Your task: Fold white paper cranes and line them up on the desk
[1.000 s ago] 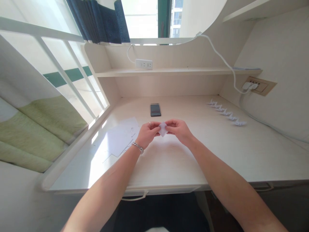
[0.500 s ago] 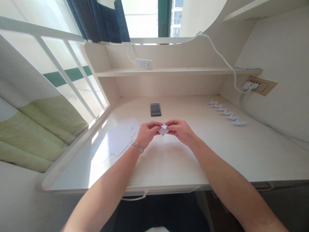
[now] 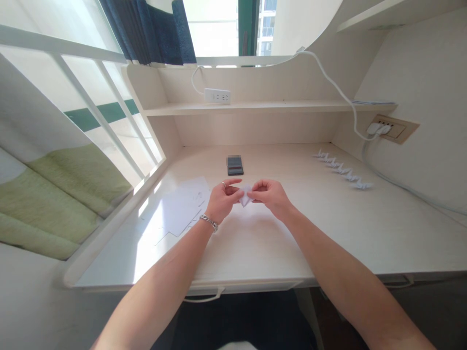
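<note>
A small piece of folded white paper [image 3: 244, 197], pointed at its lower end, is held between both hands above the desk. My left hand [image 3: 223, 198], with a ring and a chain bracelet, pinches its left side between thumb and fingers, the index finger stretched out above it. At the paper's right side, my right hand [image 3: 272, 197] has thumb and fingertips closed on the edge. The fingers cover part of the folds. Several folded white paper cranes [image 3: 343, 170] stand in a slanting row at the right rear.
Loose white paper sheets [image 3: 178, 206] lie on the left of the desk [image 3: 255, 248], partly in sunlight. A dark phone [image 3: 235, 165] rests beyond my hands. A power strip [image 3: 218, 96] sits on the shelf; its white cable [image 3: 337, 90] runs to a wall socket [image 3: 397, 129].
The folded paper has shifted slightly left and turned a little. My left index finger has lifted off its top, and my right fingers have curled in more.
</note>
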A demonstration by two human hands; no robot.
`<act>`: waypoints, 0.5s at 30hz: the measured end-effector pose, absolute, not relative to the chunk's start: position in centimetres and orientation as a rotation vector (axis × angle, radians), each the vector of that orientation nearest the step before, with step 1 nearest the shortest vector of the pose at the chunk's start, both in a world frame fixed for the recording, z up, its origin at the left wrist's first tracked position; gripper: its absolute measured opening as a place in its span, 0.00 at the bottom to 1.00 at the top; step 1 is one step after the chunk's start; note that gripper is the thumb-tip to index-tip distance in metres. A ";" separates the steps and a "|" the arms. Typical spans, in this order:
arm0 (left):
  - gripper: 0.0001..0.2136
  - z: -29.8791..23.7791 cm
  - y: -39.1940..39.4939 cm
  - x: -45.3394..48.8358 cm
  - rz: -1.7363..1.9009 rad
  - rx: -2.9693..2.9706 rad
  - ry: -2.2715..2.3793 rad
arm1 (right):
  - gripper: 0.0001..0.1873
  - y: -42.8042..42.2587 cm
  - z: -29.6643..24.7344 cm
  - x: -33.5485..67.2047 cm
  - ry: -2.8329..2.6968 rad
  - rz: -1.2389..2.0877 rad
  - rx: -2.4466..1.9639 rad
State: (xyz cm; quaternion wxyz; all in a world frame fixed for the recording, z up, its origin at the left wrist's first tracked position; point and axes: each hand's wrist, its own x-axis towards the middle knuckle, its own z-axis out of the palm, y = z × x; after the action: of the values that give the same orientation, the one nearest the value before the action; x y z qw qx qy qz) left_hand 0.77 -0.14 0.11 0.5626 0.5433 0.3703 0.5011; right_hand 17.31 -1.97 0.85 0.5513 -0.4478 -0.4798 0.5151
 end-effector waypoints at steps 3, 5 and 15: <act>0.28 0.0 -0.1 0.8 1.202 1.262 0.892 | 0.19 -1.9 0.8 17.2 -1.131 1.162 -1.100; 0.28 -0.1 -0.1 0.9 1.145 1.267 0.916 | 0.20 -1.8 0.8 17.2 -1.117 1.115 -1.091; 0.06 0.1 -0.2 1.1 1.067 1.484 1.028 | 0.22 -1.7 0.7 17.7 -1.201 1.162 -1.114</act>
State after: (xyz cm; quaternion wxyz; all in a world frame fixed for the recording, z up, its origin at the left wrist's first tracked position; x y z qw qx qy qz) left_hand 1.09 -0.25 0.08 0.4987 0.6134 0.4250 0.4408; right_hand 17.65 -1.66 0.69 0.5369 -0.4678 -0.5046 0.4881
